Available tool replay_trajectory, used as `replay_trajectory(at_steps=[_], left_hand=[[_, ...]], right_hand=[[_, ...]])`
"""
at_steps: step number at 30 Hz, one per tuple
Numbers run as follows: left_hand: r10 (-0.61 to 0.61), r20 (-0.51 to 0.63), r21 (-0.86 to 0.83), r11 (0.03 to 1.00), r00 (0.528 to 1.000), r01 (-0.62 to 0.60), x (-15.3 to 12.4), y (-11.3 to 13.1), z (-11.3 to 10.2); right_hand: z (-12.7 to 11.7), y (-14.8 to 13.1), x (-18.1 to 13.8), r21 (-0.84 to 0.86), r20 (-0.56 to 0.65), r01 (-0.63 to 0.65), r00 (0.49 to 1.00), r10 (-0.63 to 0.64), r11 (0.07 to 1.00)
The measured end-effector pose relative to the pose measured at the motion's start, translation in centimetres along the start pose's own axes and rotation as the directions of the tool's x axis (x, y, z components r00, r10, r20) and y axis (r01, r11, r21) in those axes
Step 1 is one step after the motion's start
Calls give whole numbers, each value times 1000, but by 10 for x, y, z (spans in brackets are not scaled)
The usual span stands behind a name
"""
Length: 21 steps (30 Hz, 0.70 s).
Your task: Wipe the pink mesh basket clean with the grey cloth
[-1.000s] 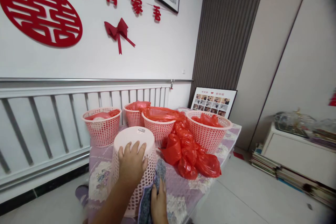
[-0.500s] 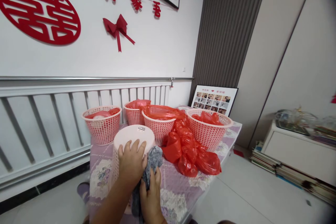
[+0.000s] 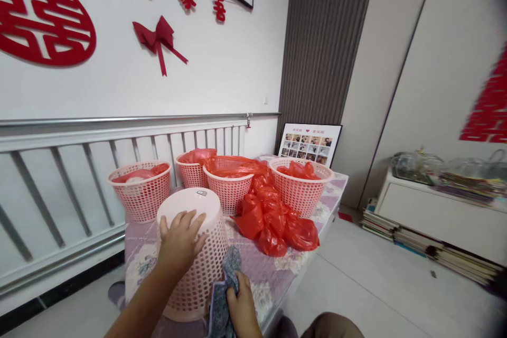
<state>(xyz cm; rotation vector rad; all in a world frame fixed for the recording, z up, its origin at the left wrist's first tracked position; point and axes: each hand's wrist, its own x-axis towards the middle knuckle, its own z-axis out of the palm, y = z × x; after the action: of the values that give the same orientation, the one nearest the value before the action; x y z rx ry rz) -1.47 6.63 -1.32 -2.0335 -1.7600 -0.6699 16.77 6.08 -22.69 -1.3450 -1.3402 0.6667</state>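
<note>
An upside-down pink plastic basket (image 3: 198,269) with perforated sides stands on the near part of the table, its solid base facing up. My left hand (image 3: 180,240) rests on the edge of that base with fingers spread. A grey cloth (image 3: 227,285) is bunched in my right hand (image 3: 242,303), just to the right of the basket's side. Part of the cloth hangs below my fingers and runs out of the frame. My left forearm hides some of the basket's left side.
Upright pink baskets holding red plastic bags stand behind: one at the left (image 3: 142,195), two in the middle, one at the right (image 3: 299,190). A heap of red plastic bags (image 3: 273,222) lies between. A radiator (image 3: 79,190) lines the wall. A white cabinet (image 3: 435,208) stands right.
My right hand has moved down with the cloth, away from the basket's upper edge, uncovering more of its side. My left hand stays on the base. The view has turned slightly right.
</note>
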Motion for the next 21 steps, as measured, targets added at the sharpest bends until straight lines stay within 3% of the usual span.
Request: replay_trajectory(at_steps=[5, 8, 11, 16, 21], left_hand=[[144, 137, -108, 986, 980, -129, -5, -60, -17], [124, 244, -125, 988, 962, -96, 2, -76, -32], [39, 301, -71, 997, 953, -18, 14, -55, -42], [-7, 225, 68, 998, 974, -9, 21, -4, -33], [31, 234, 117, 991, 972, -60, 17, -5, -26]], right_hand=[[-2, 4, 7, 99, -35, -82, 996, 86, 992], [5, -5, 8, 138, -38, -56, 997, 62, 989], [16, -17, 8, 162, -21, 4, 1000, 0, 987], [36, -41, 4, 80, -9, 32, 999, -31, 996], [40, -105, 10, 39, 36, 217, 975, -219, 975]])
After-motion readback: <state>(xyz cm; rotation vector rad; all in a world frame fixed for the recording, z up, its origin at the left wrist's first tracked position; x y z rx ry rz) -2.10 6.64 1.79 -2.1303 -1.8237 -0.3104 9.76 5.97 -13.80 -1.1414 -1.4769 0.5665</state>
